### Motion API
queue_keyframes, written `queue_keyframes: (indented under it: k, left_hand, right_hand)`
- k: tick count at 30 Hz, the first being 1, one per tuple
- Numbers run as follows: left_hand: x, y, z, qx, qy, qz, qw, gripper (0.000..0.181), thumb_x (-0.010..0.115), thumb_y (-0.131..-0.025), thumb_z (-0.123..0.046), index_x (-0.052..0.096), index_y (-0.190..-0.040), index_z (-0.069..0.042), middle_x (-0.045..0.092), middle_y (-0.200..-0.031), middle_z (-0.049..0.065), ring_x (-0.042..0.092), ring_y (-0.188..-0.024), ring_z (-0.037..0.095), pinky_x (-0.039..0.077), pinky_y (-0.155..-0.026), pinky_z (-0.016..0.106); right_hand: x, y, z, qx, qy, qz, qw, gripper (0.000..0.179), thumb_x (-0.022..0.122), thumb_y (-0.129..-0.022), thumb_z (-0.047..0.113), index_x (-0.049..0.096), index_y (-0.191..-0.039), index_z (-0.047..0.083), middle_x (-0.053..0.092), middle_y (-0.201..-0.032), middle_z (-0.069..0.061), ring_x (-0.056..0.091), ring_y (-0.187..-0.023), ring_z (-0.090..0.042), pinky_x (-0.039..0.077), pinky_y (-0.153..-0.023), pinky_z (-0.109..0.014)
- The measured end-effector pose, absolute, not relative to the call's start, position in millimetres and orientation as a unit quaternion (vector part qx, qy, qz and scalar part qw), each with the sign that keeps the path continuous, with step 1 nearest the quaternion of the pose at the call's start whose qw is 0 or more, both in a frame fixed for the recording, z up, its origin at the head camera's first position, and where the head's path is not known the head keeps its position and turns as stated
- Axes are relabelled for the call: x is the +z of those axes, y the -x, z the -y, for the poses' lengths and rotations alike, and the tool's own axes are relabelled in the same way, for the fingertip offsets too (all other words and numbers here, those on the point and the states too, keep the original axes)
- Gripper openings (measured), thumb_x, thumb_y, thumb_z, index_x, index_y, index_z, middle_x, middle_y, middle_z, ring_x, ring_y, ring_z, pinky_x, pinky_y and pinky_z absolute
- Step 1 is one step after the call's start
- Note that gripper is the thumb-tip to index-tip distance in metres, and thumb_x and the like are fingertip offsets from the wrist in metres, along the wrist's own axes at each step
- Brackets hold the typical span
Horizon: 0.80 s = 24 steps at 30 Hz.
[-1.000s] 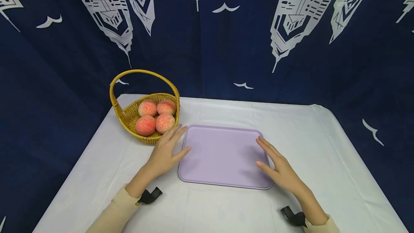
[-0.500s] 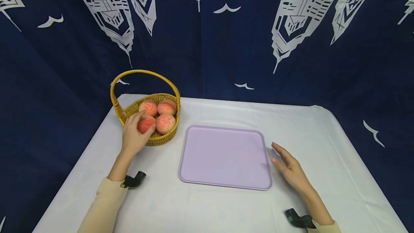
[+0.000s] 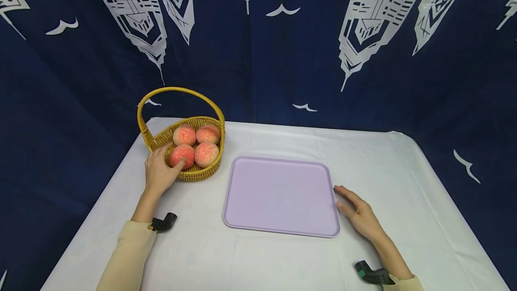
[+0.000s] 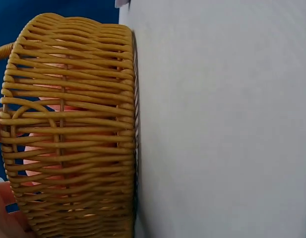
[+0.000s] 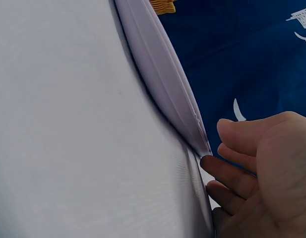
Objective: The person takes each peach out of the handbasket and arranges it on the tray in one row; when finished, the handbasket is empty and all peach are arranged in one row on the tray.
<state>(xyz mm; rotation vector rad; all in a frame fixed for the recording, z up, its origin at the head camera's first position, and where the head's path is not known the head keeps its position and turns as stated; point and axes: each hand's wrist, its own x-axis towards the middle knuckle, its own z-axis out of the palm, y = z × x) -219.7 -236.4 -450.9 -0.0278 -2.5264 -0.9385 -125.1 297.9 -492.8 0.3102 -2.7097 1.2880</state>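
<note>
In the head view my left hand (image 3: 158, 172) reaches over the near left rim of the yellow wicker basket (image 3: 198, 174). Its thumb and fingers are spread about the front left peach (image 3: 183, 154), the thumb overlapping that fruit's lower edge. Seen from the left wrist, the woven wall (image 4: 73, 148) hides most of the peaches, and parts of the fingers (image 4: 6, 213) show at the left edge. My right hand (image 3: 363, 219) is beside the lilac tray (image 3: 282, 196), with relaxed fingers; its fingertips come right at the tray's right edge, as the right wrist view also shows.
More peaches (image 3: 206, 154) lie in the basket, whose tall handle (image 3: 177, 89) arches above them. A white cloth (image 3: 282, 264) covers the table. Behind it hangs a navy curtain (image 3: 282, 66) printed with white buildings and birds.
My left hand has moved left from the tray's left edge to the front left peach, then drawn back slightly. My right hand has shifted right, off the tray. Peaches, basket and tray look unmoved.
</note>
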Motion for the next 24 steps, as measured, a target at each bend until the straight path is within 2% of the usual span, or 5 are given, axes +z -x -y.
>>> queue_keyframes:
  k: [4, 9, 13, 19, 24]
  left_hand:
    - [-456.6, 222.7, 237.9, -0.328, 0.012, 0.924, 0.194, 0.064, 0.071, -0.081, -0.023, 0.05, -0.135, 0.006, 0.053, -0.132, 0.031, 0.041, -0.12, 0.043, 0.027, -0.104, 0.059]
    - [-457.1, 224.4, 236.1, -0.319, 0.01, 0.93, 0.183, 0.066, 0.074, -0.081, -0.024, 0.05, -0.135, 0.005, 0.054, -0.131, 0.03, 0.04, -0.112, 0.041, 0.028, -0.1, 0.055]
    - [-454.9, 224.5, 234.0, -0.329, -0.004, 0.929, 0.171, 0.066, 0.075, -0.081, -0.023, 0.05, -0.135, 0.004, 0.055, -0.13, 0.03, 0.04, -0.11, 0.04, 0.028, -0.099, 0.055]
    - [-451.6, 224.6, 231.3, -0.358, -0.032, 0.919, 0.162, 0.065, 0.077, -0.079, -0.019, 0.052, -0.134, 0.003, 0.057, -0.128, 0.03, 0.039, -0.113, 0.039, 0.029, -0.1, 0.055]
    - [-451.1, 223.6, 229.6, -0.38, -0.049, 0.907, 0.174, 0.064, 0.08, -0.076, -0.015, 0.055, -0.132, 0.003, 0.058, -0.127, 0.029, 0.041, -0.113, 0.038, 0.032, -0.098, 0.053]
  right_hand:
    - [-492.0, 123.9, -297.3, 0.417, -0.093, 0.903, 0.041, 0.045, 0.059, -0.097, 0.02, 0.052, -0.139, 0.004, 0.043, -0.147, -0.027, 0.032, -0.137, -0.049, 0.021, -0.116, -0.016]
    - [-490.1, 124.2, -296.6, 0.418, -0.085, 0.904, 0.027, 0.046, 0.059, -0.097, 0.019, 0.051, -0.138, 0.002, 0.037, -0.149, -0.03, 0.029, -0.138, -0.053, 0.025, -0.106, -0.067]
    - [-490.9, 123.5, -296.4, 0.405, -0.086, 0.91, 0.035, 0.046, 0.06, -0.096, 0.019, 0.052, -0.138, 0.002, 0.039, -0.149, -0.029, 0.032, -0.138, -0.052, 0.026, -0.112, -0.058]
    - [-492.9, 123.5, -296.6, 0.389, -0.092, 0.915, 0.05, 0.044, 0.061, -0.096, 0.018, 0.054, -0.136, 0.003, 0.042, -0.147, -0.028, 0.035, -0.136, -0.05, 0.019, -0.11, -0.01]
    - [-494.1, 124.2, -296.5, 0.386, -0.096, 0.916, 0.052, 0.044, 0.062, -0.095, 0.017, 0.054, -0.136, 0.003, 0.042, -0.147, -0.029, 0.036, -0.136, -0.051, 0.023, -0.116, -0.023]
